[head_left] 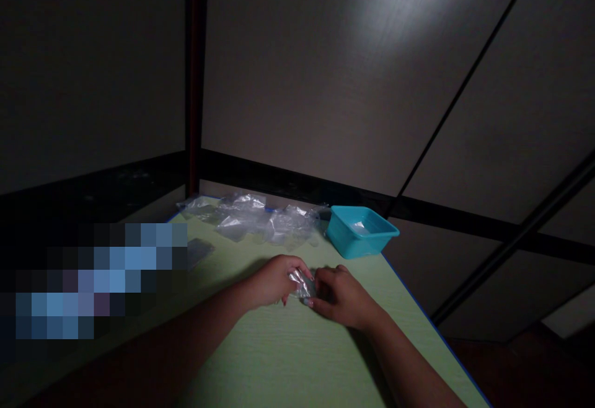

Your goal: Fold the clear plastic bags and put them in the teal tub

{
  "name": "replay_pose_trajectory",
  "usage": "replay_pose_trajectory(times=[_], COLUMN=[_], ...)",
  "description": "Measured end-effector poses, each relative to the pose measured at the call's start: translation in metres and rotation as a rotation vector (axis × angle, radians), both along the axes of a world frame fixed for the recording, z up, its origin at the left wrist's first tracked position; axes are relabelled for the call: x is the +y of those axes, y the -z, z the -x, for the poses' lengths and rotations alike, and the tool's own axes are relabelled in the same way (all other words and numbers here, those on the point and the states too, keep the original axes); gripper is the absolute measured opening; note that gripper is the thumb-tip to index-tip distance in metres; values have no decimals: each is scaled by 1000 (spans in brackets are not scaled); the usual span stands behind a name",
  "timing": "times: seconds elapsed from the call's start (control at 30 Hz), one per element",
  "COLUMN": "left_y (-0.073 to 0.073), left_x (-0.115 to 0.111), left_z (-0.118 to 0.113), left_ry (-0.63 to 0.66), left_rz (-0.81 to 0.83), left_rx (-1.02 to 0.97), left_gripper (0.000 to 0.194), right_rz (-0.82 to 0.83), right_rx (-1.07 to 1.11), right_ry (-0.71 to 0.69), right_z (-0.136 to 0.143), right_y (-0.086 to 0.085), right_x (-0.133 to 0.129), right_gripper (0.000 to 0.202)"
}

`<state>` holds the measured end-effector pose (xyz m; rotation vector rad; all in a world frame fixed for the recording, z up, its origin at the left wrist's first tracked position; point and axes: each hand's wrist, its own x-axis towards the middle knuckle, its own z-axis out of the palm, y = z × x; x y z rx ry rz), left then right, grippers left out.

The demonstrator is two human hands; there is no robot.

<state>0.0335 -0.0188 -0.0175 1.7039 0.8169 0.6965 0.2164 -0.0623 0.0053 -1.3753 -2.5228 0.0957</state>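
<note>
A small crinkled clear plastic bag is held between my two hands, just above the light green table. My left hand has its fingers curled over the bag's left side. On the opposite side, my right hand pinches the bag's edge between thumb and fingers. Whether anything lies inside the bag is too dim to tell. Beyond my hands, several more clear plastic bags lie spread in a loose, shiny layer along the table's far end.
A turquoise plastic basket stands at the far right table edge, with something pale inside. One flat clear bag lies at the left, beside a pixelated patch. Dark-trimmed panel walls rise behind the table. Its blue edge runs along the right.
</note>
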Motion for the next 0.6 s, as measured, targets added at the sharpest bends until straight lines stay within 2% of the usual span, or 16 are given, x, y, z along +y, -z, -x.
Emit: replay_pose_trajectory(times=[0.17, 0.33, 0.6], left_y=[-3, -6, -1], left_x=[-1, -1, 0], left_z=[2, 2, 1], left_ry=[-12, -23, -41], left_rz=[-57, -76, -142], left_rx=[-6, -28, -10], left_gripper=[27, 23, 22], right_rz=[-16, -30, -32], right_rx=[-5, -11, -35], right_ry=[0, -4, 10], right_z=[-1, 0, 2], right_y=[1, 1, 1], right_x=[0, -1, 0], right_gripper=[26, 20, 18])
